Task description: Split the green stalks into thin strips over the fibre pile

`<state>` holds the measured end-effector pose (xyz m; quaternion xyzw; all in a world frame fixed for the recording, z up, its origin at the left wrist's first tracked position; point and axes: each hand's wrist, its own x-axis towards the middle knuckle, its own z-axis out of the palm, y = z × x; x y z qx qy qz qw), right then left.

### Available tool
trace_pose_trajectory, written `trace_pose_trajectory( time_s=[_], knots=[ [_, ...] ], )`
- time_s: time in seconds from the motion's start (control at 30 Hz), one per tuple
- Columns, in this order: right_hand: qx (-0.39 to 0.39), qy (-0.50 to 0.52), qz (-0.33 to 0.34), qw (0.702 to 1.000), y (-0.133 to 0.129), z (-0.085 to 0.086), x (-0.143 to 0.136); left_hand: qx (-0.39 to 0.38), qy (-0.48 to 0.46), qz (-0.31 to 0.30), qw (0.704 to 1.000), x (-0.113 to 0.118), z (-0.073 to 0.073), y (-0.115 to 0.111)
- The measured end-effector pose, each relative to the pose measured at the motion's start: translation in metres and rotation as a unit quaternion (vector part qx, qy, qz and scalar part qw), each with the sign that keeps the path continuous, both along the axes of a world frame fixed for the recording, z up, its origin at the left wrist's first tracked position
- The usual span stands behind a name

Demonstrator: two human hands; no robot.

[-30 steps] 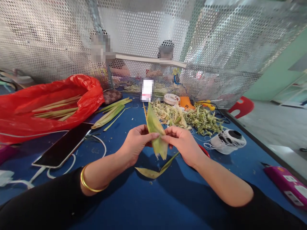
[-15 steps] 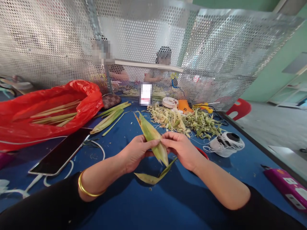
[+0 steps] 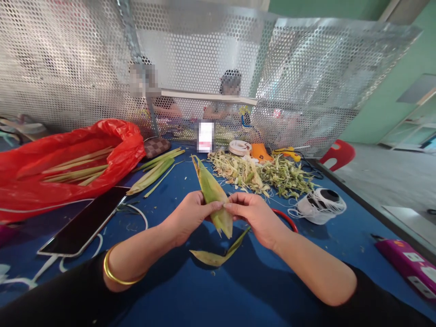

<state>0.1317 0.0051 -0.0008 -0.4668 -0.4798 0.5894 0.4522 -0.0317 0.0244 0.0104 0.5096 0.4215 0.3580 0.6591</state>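
Between both hands is a green-yellow corn husk (image 3: 211, 187), its pointed end tilted up and away from me. My left hand (image 3: 192, 215) grips its left side, thumb on top and fingers behind. My right hand (image 3: 254, 213) pinches the right edge, thumb close to the left thumb; its fingertips are partly hidden. A loose strip of husk (image 3: 213, 260) lies curved on the blue table (image 3: 163, 295) just below. Partly covered by my right hand is a red curved handle (image 3: 286, 219). Several husk pieces (image 3: 151, 177) lie to the left, beyond my left hand.
On the left are a red plastic bag (image 3: 119, 136) of husks and a dark-screened tablet (image 3: 85, 222) with a white cable. Behind lie husk scraps (image 3: 252, 175) and a yellow glue gun (image 3: 289, 154). White thread (image 3: 320, 206) and a purple power strip (image 3: 408, 263) stand right. People sit beyond the mesh screen (image 3: 197, 50).
The right thumb has shifted slightly left along the husk, nearer the left thumb. The husk has turned a little more upright. The whole view has shifted slightly.
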Motion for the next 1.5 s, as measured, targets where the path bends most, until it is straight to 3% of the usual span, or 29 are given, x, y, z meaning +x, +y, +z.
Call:
trace_pose_trajectory(
  time_s=[0.47,0.67,1.0,1.27,1.5],
  knots=[
    [-0.064,0.056,0.032,0.996,-0.001,0.002,-0.003,-0.014,-0.053,-0.083,0.995,-0.005,-0.002,0.002],
    [-0.075,0.071,0.052,0.993,-0.001,0.001,-0.001,0.002,-0.008,-0.033,0.999,-0.002,0.000,0.002],
    [-0.021,0.104,0.053,0.993,-0.001,0.004,-0.001,-0.018,0.012,-0.017,1.000,-0.003,-0.004,0.005],
    [0.020,0.198,0.038,0.979,-0.005,0.018,0.003,0.009,0.064,0.063,0.996,-0.006,-0.015,0.016],
    [0.054,0.286,0.038,0.956,-0.003,0.036,0.018,0.040,0.129,0.080,0.988,-0.011,-0.022,0.025]
  ],
)
